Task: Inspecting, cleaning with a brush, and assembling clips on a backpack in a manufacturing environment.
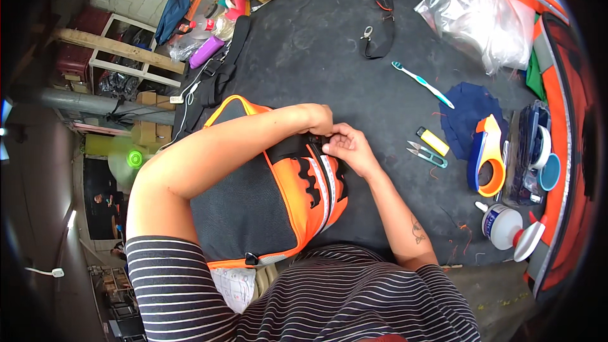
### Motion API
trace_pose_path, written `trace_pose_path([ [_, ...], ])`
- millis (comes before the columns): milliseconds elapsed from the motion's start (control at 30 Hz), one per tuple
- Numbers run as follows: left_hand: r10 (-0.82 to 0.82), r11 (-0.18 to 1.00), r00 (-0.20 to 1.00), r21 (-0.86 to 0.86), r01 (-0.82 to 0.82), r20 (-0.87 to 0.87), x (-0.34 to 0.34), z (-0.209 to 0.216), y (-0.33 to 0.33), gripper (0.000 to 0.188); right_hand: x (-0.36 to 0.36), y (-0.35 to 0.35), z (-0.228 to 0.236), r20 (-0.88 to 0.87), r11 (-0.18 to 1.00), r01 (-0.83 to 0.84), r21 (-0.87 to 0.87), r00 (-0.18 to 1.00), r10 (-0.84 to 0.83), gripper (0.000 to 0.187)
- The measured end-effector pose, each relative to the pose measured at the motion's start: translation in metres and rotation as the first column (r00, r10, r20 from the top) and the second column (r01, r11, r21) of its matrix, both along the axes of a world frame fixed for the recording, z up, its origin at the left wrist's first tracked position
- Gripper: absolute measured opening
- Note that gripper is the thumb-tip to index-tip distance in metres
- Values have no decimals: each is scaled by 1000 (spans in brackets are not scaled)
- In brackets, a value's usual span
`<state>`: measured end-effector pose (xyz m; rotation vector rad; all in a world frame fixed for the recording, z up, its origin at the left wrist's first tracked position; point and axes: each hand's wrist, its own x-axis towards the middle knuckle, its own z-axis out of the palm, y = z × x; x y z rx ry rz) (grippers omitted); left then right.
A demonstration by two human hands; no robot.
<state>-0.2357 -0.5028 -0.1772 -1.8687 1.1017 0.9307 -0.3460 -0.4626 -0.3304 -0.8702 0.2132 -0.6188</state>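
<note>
An orange and black bag (240, 196) with mesh-like black panels lies on the dark table against my body. A zipper with a pale reflective strip (330, 183) curves along its right side. My left arm reaches across the bag, and my left hand (316, 119) is closed at the far end of this zipper, its fingertips mostly hidden. Right beside it, my right hand (352, 151) is closed too, thumb and fingers bent in at the bag's edge. What the two hands pinch there is too small and covered to tell.
To the right lie thread snips (428, 154), a yellow lighter (433, 141), a toothbrush (423, 85), dark blue fabric (465, 111), an orange and blue tape dispenser (487, 158) and a white bottle (502, 225). Clear plastic bags (478, 22) and a black strap (383, 25) sit farther back.
</note>
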Motion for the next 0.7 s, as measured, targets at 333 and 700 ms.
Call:
trace_pose_path([
  [333,2,998,1000,63,-1,-8,-3,4,-2,47,8,4,-13,-15,994,-61,89,998,62,30],
  [700,242,831,966,-533,-158,92,-6,-34,17,40,8,16,-10,87,996,64,60,994,-69,34],
])
